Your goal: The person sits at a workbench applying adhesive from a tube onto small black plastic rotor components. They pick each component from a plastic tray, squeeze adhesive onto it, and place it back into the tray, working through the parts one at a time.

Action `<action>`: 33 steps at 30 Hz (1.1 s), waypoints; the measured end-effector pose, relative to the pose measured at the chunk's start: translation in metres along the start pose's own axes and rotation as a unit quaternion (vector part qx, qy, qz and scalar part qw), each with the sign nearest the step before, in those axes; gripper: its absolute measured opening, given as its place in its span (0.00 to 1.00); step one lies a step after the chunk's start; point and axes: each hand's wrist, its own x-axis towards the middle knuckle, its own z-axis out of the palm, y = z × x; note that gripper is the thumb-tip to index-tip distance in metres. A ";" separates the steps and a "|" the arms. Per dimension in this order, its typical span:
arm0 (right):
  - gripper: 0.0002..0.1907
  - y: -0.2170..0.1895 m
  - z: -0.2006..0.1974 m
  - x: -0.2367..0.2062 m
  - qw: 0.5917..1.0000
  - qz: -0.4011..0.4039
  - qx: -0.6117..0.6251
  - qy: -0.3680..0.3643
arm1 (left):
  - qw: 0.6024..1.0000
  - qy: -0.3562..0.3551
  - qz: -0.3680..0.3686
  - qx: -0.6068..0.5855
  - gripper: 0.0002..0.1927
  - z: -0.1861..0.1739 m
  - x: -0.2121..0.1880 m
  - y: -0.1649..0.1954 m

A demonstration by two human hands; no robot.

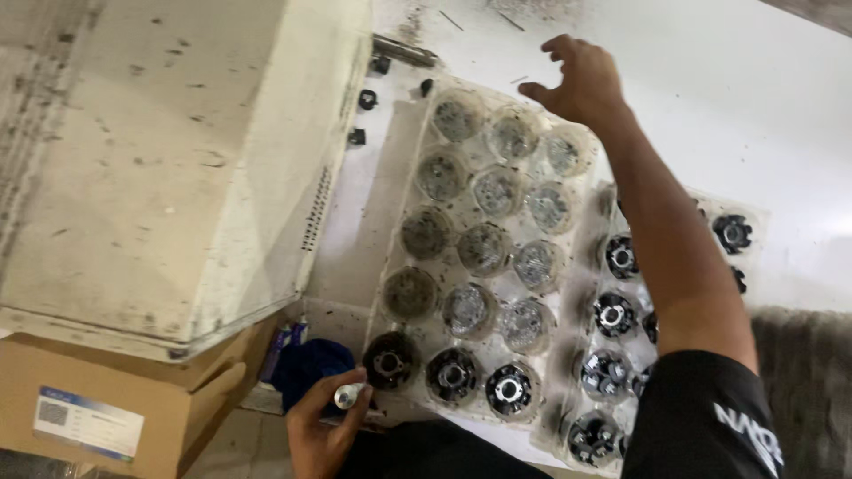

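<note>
Near the bottom edge, left of centre, the left hand (321, 430) is closed around a small silvery cylindrical part (349, 395), its shiny end poking out toward a clear plastic tray (397, 168). That tray is a grimy, moulded sheet of round pockets in rows of three; most pockets look see-through and dusty, while the nearest row carries three black round parts with metal centres (452, 374). Farther away, the right hand (581, 82) hovers open, fingers spread, over the tray's far right corner, gripping nothing. Its forearm crosses a second tray (750, 217) to the right, hiding several of that tray's black parts; a black sleeve covers the near end. What the silvery part is cannot be made out, since the fingers cover most of it. Left of the trays stands a dirty cream machine housing (160, 168), with a cardboard box (133, 404) beneath it and a blue cloth (311, 364) just beside the left hand. Small black bits (366, 99) lie on the white tabletop (754, 98) at the far side.
</note>
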 end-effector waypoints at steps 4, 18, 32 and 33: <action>0.47 -0.078 0.104 0.102 0.999 0.004 0.018 -0.051 | 0.999 0.004 0.011 -0.030 0.12 -0.033 0.013 -0.048; 0.21 -0.162 0.243 0.186 0.981 0.062 -0.043 -0.178 | 0.989 0.016 -0.102 -0.110 0.23 -0.024 0.029 -0.177; 0.31 -0.191 0.256 0.162 0.987 -0.009 0.094 -0.133 | 0.995 0.045 -0.073 -0.057 0.14 -0.014 0.064 -0.107; 0.32 -0.197 0.253 0.155 0.987 0.004 0.094 -0.127 | 0.992 0.049 -0.095 -0.066 0.14 -0.014 0.064 -0.103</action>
